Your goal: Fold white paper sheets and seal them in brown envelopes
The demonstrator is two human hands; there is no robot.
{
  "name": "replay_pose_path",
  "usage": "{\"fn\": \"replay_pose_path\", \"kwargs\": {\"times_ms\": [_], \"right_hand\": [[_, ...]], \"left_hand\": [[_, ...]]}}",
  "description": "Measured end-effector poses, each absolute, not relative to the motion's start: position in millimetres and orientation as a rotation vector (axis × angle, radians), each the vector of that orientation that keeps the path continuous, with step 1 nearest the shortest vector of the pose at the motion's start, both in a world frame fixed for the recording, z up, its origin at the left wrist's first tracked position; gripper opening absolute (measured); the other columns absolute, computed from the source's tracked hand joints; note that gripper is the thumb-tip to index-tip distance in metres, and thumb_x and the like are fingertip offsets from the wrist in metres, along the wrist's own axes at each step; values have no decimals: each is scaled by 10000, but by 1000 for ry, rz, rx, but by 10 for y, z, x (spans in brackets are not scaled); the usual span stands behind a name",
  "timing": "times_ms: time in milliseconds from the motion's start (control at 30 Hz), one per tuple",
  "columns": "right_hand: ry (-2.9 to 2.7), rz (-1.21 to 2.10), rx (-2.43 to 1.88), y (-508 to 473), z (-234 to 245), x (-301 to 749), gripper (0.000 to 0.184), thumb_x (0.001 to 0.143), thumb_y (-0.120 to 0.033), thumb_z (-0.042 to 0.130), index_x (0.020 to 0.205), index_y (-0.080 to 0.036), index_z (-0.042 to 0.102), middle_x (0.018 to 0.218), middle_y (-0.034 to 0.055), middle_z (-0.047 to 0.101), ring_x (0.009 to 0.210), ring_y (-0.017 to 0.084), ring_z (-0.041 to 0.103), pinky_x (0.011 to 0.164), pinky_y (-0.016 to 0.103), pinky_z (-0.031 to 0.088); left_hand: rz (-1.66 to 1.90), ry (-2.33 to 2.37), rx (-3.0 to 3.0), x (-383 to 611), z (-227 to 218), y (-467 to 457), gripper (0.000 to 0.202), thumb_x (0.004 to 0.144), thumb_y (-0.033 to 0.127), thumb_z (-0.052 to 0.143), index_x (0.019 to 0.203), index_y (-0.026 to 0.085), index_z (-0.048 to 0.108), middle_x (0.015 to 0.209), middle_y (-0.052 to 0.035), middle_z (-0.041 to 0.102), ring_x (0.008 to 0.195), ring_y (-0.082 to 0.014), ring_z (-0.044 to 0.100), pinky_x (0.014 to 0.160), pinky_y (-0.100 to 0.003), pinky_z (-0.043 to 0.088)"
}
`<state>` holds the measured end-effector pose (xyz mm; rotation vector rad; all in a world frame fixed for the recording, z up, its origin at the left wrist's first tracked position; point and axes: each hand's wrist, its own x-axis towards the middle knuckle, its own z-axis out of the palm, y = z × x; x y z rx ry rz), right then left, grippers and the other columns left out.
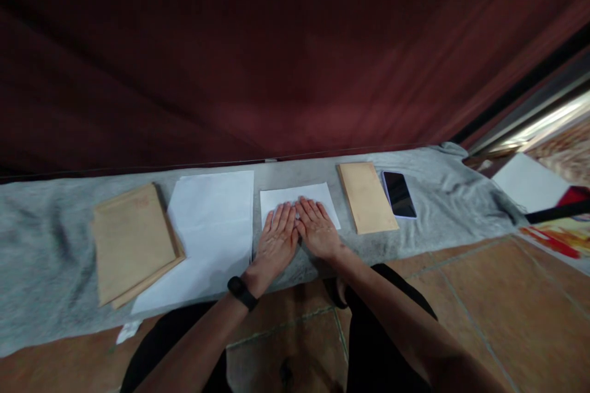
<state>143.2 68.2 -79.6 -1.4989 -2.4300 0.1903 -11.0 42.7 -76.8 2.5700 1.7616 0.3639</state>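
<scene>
A white sheet of paper [295, 193], apparently folded, lies on the grey cloth in front of me. My left hand [279, 234] rests flat on its left part, fingers stretched out. Flat on the right part lies my right hand [318, 230], its fingers also extended, and the two hands meet near the middle. Both palms cover the paper's near edge. To the left are larger white sheets [216, 221], partly under a stack of brown envelopes [133, 239]. On the right is a smaller pile of brown envelopes [369, 196].
A phone [399, 194] with a dark screen lies right of the envelopes. Grey cloth [442, 196] covers the narrow bench, and a dark red curtain [295, 73] hangs behind it. Brown floor tiles [479, 295] show below. A white panel [530, 183] stands at far right.
</scene>
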Motion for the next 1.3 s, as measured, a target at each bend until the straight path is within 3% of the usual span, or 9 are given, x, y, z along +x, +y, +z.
{"fn": "replay_pose_path", "kwargs": {"times_ms": [267, 533, 900, 1133, 1300], "right_hand": [[-2424, 143, -1528, 733, -804, 1542, 549, 1040, -428, 406, 1545, -217, 360, 1633, 81, 269, 1503, 266, 274, 1233, 491, 194], [-2381, 142, -1622, 812, -829, 1658, 573, 1040, -455, 391, 1557, -216, 333, 1634, 84, 259, 1507, 281, 261, 1223, 498, 199], [-2365, 160, -1645, 863, -739, 1641, 560, 1038, -437, 357, 1542, -195, 371, 1603, 100, 322, 1478, 308, 327, 1226, 550, 158], [-2398, 239, -1559, 921, -729, 1478, 516, 1049, -342, 303, 1533, -184, 387, 1592, 75, 369, 1481, 238, 328, 1226, 477, 225], [-2398, 205, -1574, 1007, -775, 1442, 492, 1052, -315, 319, 1509, -170, 431, 1598, 75, 359, 1478, 261, 329, 1217, 478, 237]], "left_hand": [[332, 1800, 2556, -183, -778, 441, 557, 1003, 295, 323, 1532, 122, 357, 1609, -120, 334, 1519, -258, 233, 1242, -517, 202], [405, 1906, 2474, -388, -865, 532, 588, 1008, 328, 313, 1531, 58, 333, 1609, -179, 309, 1511, -274, 253, 1224, -482, 265], [417, 1999, 2415, -375, -712, 604, 564, 994, 301, 308, 1485, 43, 412, 1546, -189, 427, 1463, -291, 362, 1218, -491, 277], [427, 1742, 2547, -140, -718, 699, 552, 993, 249, 300, 1514, 88, 381, 1591, -133, 374, 1513, -253, 251, 1240, -478, 247], [354, 1790, 2521, -40, -752, 780, 550, 998, 241, 273, 1505, 59, 386, 1596, -133, 361, 1516, -255, 239, 1250, -474, 200]]}}
